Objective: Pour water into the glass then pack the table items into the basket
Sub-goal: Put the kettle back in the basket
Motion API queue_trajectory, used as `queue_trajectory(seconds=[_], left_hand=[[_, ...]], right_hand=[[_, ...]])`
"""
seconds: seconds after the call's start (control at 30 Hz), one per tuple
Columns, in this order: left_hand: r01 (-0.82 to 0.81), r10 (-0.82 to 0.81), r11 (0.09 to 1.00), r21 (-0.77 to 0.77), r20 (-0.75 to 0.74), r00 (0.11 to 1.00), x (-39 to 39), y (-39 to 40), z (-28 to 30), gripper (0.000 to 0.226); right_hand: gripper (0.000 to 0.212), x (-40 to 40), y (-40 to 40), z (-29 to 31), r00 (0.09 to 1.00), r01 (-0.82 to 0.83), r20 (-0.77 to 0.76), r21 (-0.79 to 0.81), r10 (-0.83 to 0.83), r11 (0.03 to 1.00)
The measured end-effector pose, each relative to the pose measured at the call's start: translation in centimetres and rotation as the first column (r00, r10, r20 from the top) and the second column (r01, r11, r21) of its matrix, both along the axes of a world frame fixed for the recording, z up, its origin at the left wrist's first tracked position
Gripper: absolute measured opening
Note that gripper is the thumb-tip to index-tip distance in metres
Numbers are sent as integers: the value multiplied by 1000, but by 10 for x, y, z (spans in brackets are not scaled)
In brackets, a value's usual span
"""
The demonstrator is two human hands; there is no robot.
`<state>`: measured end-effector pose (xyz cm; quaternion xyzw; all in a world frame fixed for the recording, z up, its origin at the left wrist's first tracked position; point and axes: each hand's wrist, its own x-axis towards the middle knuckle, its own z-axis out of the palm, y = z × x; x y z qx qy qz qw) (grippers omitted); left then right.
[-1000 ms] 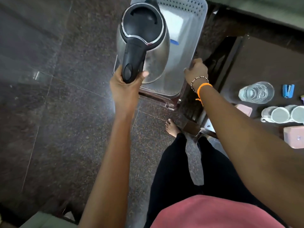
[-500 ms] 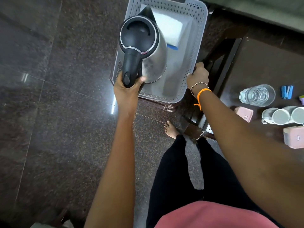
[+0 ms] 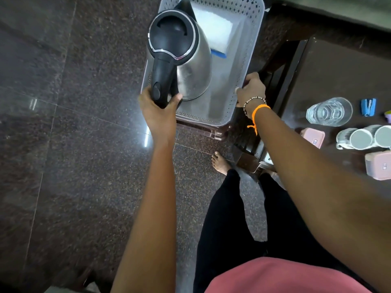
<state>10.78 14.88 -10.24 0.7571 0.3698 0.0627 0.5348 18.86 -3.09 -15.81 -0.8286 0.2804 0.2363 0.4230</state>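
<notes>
Head view: left hand grips the black handle of the kettle, fingers curled round it, thumb on its right side, holding the kettle upright over the basket; whether its base touches the basket floor cannot be told. Right hand holds the basket's right rim, fingers curled over the edge. Well right of those fingers, on the table, stand the glass holding water, two mugs, two pink boxes and a blue stapler.
</notes>
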Motion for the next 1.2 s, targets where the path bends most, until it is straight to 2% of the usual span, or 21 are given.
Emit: queue_trajectory(seconds=[0.07, 0.13, 0.17, 0.23, 0.37, 0.47, 0.57, 0.63, 0.73, 1.0, 1.2], left_hand=[[-59, 71, 988, 141, -81, 994, -16, -23, 3, 71], [-87, 100, 990, 108, -121, 988, -38, -56, 5, 87], [-82, 90, 995, 65, -142, 986, -48, -71, 5, 90], [5, -6, 1000, -7, -206, 979, -66, -99, 2, 81], [311, -348, 933, -182, -226, 910, -80, -159, -10, 60], [506, -543, 838, -205, -213, 812, -76, -199, -16, 54], [623, -651, 759, -190, -187, 735, -69, -231, -24, 49], [645, -675, 737, -201, -190, 713, -63, -250, -29, 47], [648, -683, 731, -216, -208, 701, -56, -274, -35, 46], [623, -655, 755, -205, -277, 703, -47, -326, -40, 44], [599, -633, 774, -204, -245, 734, -33, -369, -37, 40]], right_hand=[[15, -6, -13, 2, 996, 84, -3, 212, -85, 974], [12, -18, -33, 3, 997, 45, 55, 245, -60, 968], [12, -24, -45, 3, 995, 3, 94, 210, -24, 978], [16, -37, -74, 0, 984, -67, 168, 86, 52, 994], [25, -61, -148, -6, 956, -110, 239, -244, 169, 964], [49, -68, -198, -12, 962, -107, 189, -394, 195, 913], [81, -65, -233, -20, 962, -233, 20, -456, 272, 859], [95, -61, -247, -27, 942, -325, -68, -442, 329, 836], [103, -55, -259, -36, 898, -438, -135, -378, 419, 816], [86, -46, -291, -40, 851, -511, -68, -340, 521, 790], [85, -53, -329, -21, 914, -331, 111, -355, 391, 874]])
